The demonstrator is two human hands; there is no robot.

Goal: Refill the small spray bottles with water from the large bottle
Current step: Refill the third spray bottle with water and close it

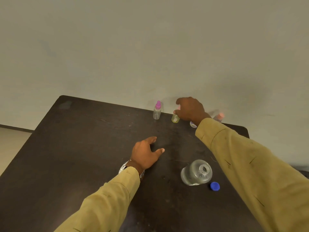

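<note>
Small spray bottles stand in a row along the far edge of the dark table [83, 156]. The leftmost is clear with a magenta cap [157, 110]. Beside it is a yellowish bottle [175, 118], and my right hand [190, 108] curls over its top, thumb at its neck. A third small bottle [193, 124] shows only its base under my wrist. A blurred one with a pink cap [219, 116] stands behind my forearm. The large clear bottle [196, 172] stands uncapped near me, with its blue cap [214, 186] lying to its right. My left hand [146, 154] rests flat on the table, fingers spread.
A plain wall rises directly behind the table's far edge. To the left the table drops off to a light floor [11, 144]. My right sleeve [250, 164] stretches over the table's right side, close to the large bottle.
</note>
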